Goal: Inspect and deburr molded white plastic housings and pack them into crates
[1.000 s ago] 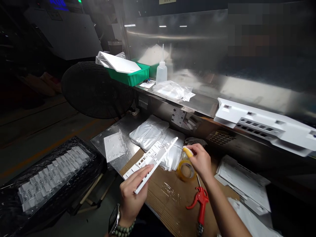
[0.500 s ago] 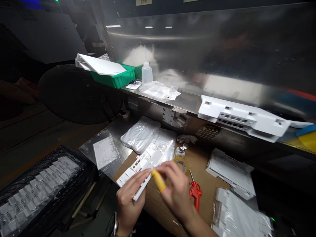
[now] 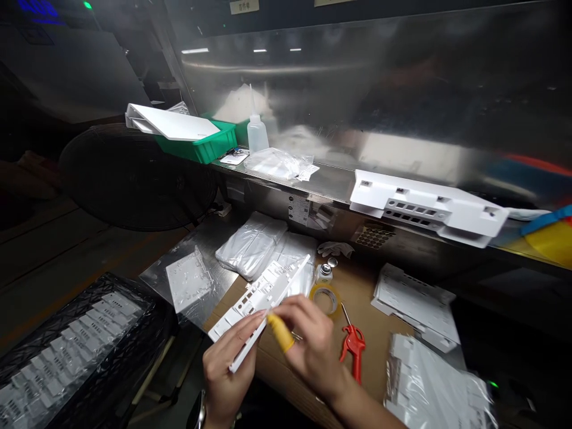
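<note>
My left hand [image 3: 226, 369] grips the near end of a long white plastic panel [image 3: 263, 298] with rectangular cut-outs, held tilted above the cardboard-covered bench [image 3: 379, 316]. In my right hand [image 3: 310, 345] is a small yellow-handled tool [image 3: 280, 332], its tip against the panel's near edge close to my left fingers. A roll of clear tape [image 3: 325, 298] and a red air blow gun [image 3: 353, 348] lie just beyond my right hand.
Bagged white parts [image 3: 252, 244] lie behind the panel; more white panels [image 3: 417, 301] are stacked at right. A long white housing [image 3: 429, 205], a green bin [image 3: 201, 143] and a squeeze bottle [image 3: 257, 131] sit on the steel shelf. A black crate of parts [image 3: 58, 357] stands left.
My right hand brought the yellow-handled tool from near the tape roll over to the panel's near edge. The panel dropped slightly lower and the view shifted right.
</note>
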A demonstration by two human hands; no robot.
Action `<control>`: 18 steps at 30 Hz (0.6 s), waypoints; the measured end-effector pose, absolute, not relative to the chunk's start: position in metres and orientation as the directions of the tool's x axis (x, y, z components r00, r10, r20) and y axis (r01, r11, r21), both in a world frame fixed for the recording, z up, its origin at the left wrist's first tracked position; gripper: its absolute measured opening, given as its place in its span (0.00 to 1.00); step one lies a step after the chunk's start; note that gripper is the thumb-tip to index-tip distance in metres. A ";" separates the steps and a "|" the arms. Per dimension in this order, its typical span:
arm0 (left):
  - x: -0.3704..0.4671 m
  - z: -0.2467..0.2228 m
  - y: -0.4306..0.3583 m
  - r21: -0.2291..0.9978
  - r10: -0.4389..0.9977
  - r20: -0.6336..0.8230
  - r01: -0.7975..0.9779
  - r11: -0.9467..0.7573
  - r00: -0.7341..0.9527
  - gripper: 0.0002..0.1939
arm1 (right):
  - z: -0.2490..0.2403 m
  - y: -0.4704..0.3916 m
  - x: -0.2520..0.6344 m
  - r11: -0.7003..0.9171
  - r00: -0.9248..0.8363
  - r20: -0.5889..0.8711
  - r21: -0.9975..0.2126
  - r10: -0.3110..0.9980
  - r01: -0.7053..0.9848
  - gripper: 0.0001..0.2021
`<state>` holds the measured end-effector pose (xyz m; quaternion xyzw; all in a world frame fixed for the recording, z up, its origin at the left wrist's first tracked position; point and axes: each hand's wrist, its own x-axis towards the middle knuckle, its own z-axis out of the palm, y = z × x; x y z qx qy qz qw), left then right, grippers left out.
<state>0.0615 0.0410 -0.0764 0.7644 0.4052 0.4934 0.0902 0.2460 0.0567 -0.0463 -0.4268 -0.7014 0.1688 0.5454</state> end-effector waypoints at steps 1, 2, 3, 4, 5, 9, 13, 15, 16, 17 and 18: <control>0.060 -0.077 0.040 0.537 0.709 0.678 0.527 -0.659 0.196 0.26 | -0.048 0.063 0.252 0.551 0.016 0.624 -0.702 0.782 0.451 0.08; 0.059 -0.078 0.039 0.536 0.711 0.672 0.526 -0.661 0.208 0.27 | -0.050 0.071 0.259 0.508 0.087 0.620 -0.707 0.780 0.492 0.08; 0.058 -0.079 0.039 0.539 0.714 0.666 0.522 -0.661 0.217 0.27 | -0.051 0.077 0.264 0.462 0.153 0.614 -0.714 0.775 0.525 0.07; 0.058 -0.080 0.038 0.542 0.715 0.663 0.517 -0.662 0.222 0.27 | -0.051 0.080 0.268 0.431 0.194 0.607 -0.721 0.771 0.542 0.07; 0.057 -0.080 0.038 0.545 0.717 0.660 0.515 -0.662 0.223 0.27 | -0.051 0.081 0.268 0.421 0.202 0.601 -0.725 0.773 0.545 0.06; 0.055 -0.079 0.040 0.526 0.711 0.659 0.525 -0.669 0.246 0.27 | -0.047 0.064 0.254 0.531 0.007 0.603 -0.707 0.798 0.467 0.08; 0.051 -0.076 0.040 0.516 0.703 0.653 0.513 -0.686 0.283 0.28 | -0.052 0.071 0.261 0.499 0.052 0.589 -0.725 0.807 0.475 0.07; 0.050 -0.077 0.039 0.529 0.709 0.645 0.503 -0.684 0.286 0.28 | -0.055 0.081 0.271 0.421 0.175 0.577 -0.740 0.798 0.524 0.06; 0.050 -0.077 0.039 0.534 0.713 0.640 0.502 -0.680 0.286 0.28 | -0.055 0.083 0.273 0.401 0.205 0.575 -0.744 0.792 0.535 0.05; 0.050 -0.077 0.039 0.538 0.718 0.636 0.505 -0.675 0.282 0.28 | -0.054 0.082 0.272 0.403 0.199 0.575 -0.742 0.794 0.536 0.06; 0.050 -0.077 0.040 0.538 0.721 0.634 0.509 -0.672 0.281 0.28 | -0.053 0.078 0.267 0.427 0.156 0.577 -0.735 0.802 0.527 0.06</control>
